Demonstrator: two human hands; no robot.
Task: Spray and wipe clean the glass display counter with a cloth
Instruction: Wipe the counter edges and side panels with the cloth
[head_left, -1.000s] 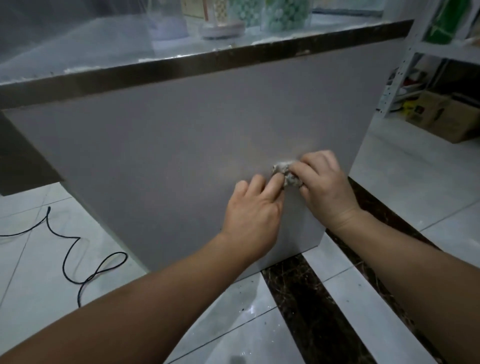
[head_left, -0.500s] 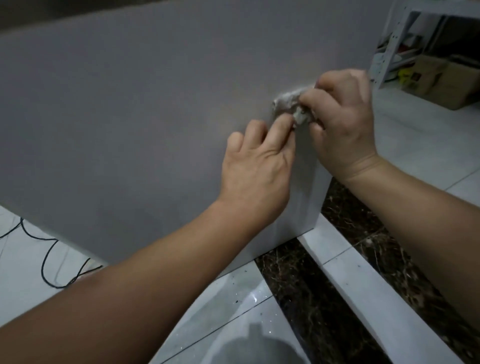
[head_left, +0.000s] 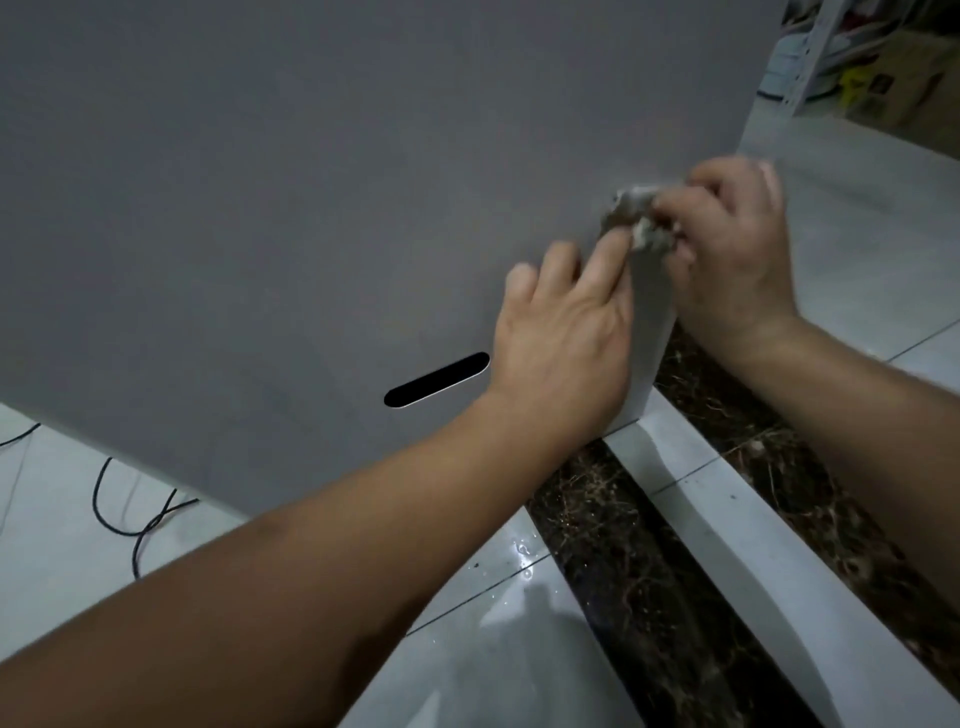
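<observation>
- The right grip (head_left: 737, 249) is closed: its fingers curl round a small wadded cloth (head_left: 636, 215) and press it against the counter.
- The left grip (head_left: 566, 332) holds nothing. Its fingers lie mostly straight on the panel, and the foremost fingertip touches the lower part of the cloth.
- The cloth is grey and crumpled. It sits on the counter's grey side panel (head_left: 311, 208), just beside the panel's right vertical edge (head_left: 649, 338).
- Judgement: the wiping step is in hand, on the opaque panel. No glass and no spray bottle are in frame, so progress on the glass itself cannot be assessed.
- Judgement: the next stroke calls for steady pressure along or away from the edge. A stroke further right would run the cloth off the corner.
- The right grip already overhangs that corner, over open air above the floor.
- Leftward the panel is broad and unobstructed apart from a dark oblong slot (head_left: 436, 380), low down and just beside the left wrist.
- Below, the panel's bottom edge meets a pale tiled floor (head_left: 519, 649) with a dark marble strip (head_left: 649, 571). Droplets show on the tile nearby, a possible slip hazard.
- A black cable (head_left: 124, 514) lies looped on the floor, well to the left.
- A white shelving upright (head_left: 810, 57) and a cardboard box (head_left: 904, 88) stand well apart, upper right.
</observation>
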